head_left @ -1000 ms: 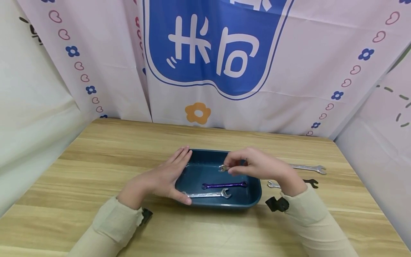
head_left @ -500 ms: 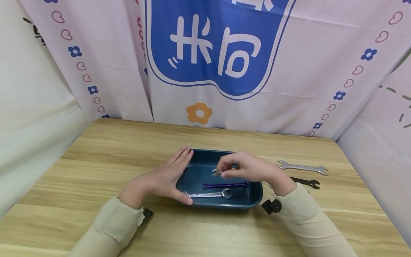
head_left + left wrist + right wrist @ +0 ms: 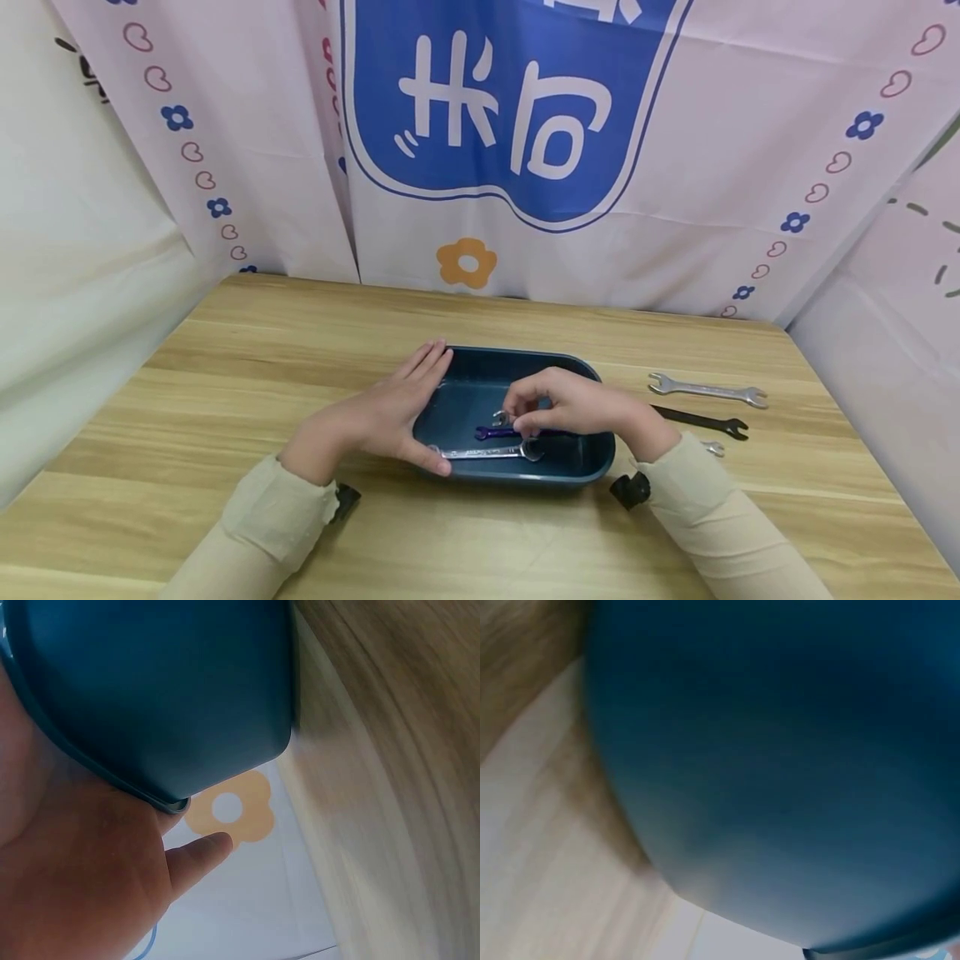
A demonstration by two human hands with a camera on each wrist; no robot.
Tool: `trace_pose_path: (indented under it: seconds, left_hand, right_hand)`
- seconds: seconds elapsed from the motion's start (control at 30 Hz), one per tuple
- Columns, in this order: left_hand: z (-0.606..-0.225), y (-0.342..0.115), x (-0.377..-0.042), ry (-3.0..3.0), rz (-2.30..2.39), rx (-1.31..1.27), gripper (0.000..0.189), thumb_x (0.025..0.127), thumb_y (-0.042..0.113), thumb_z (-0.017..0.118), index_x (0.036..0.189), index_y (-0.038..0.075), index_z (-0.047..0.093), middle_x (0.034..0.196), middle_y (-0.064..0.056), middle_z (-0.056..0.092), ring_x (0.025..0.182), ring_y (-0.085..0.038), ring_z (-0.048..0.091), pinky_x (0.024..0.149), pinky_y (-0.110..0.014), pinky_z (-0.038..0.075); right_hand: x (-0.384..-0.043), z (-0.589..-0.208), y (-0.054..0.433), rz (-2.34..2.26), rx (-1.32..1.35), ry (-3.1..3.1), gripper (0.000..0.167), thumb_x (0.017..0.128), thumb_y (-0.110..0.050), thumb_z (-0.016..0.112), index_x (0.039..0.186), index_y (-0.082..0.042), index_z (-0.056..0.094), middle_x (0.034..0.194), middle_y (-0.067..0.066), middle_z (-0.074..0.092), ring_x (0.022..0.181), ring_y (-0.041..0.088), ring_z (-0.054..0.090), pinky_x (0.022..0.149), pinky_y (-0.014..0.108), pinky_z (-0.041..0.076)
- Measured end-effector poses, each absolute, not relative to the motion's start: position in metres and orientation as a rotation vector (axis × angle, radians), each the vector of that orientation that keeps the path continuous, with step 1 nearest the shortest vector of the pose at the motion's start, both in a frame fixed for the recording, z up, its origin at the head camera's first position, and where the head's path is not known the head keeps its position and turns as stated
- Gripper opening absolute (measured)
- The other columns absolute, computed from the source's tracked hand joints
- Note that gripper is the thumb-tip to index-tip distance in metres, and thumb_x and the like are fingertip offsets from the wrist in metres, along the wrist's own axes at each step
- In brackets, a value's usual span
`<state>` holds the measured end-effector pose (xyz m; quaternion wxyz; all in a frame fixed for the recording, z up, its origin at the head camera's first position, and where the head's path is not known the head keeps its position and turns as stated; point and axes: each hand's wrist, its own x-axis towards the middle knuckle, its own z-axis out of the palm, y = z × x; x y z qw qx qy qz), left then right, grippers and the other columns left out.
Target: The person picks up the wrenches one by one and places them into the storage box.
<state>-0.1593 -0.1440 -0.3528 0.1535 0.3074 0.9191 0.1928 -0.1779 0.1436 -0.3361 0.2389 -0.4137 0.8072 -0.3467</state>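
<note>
In the head view, my left hand (image 3: 381, 417) lies with straight fingers over the left end of a dark teal tray (image 3: 491, 363), thumb at the near rim. The left wrist view shows that hand against the tray's outer wall (image 3: 165, 697). My right hand (image 3: 573, 404) is down inside the tray, pinching a small silver wrench (image 3: 499, 418); only its open-ended head shows past the fingers. Below it are a purple wrench (image 3: 491, 433), partly covered by the right hand, and a silver double-ended wrench (image 3: 483, 454) along the near side.
Right of the tray on the wooden table (image 3: 300, 333) lie a silver open-end wrench (image 3: 708, 390), a black wrench (image 3: 705, 419) and a smaller silver wrench (image 3: 714, 448), mostly behind the right wrist. A printed cloth (image 3: 675, 250) hangs behind the table.
My right hand has moved left and down into the tray with the small wrench, lowering it close to the purple one. My left hand keeps its place on the tray.
</note>
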Motion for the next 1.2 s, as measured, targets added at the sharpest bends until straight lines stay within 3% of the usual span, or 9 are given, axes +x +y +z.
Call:
trace_pose_path:
  seconds: [0.77,1.2]
  left_hand:
    - [-0.351,-0.144,-0.159,2.63,0.553,0.886,0.141,0.064,0.076,0.077,0.16,0.01,-0.002,0.168,-0.007,-0.013,0.155,-0.03,-0.014,0.123,-0.056,0.012]
    - [-0.351,-0.145,-0.158,2.625,0.568,0.879,0.14,0.064,0.075,0.077,0.161,0.01,-0.001,0.168,-0.006,-0.013,0.155,-0.029,-0.014,0.123,-0.057,0.012]
  right_hand:
    - [-0.188,-0.358,0.143,-0.915,-1.074,2.189,0.005,0.098,-0.012,0.063,0.101,-0.011,0.067,0.081,-0.001,0.068,0.074,0.011,0.065,0.078,0.026,0.056]
    - [-0.19,-0.363,0.135,-0.739,-1.112,2.286,0.011,0.097,-0.012,0.064,0.106,-0.013,0.069,0.091,-0.005,0.065,0.082,0.004,0.056,0.08,0.022,0.051]
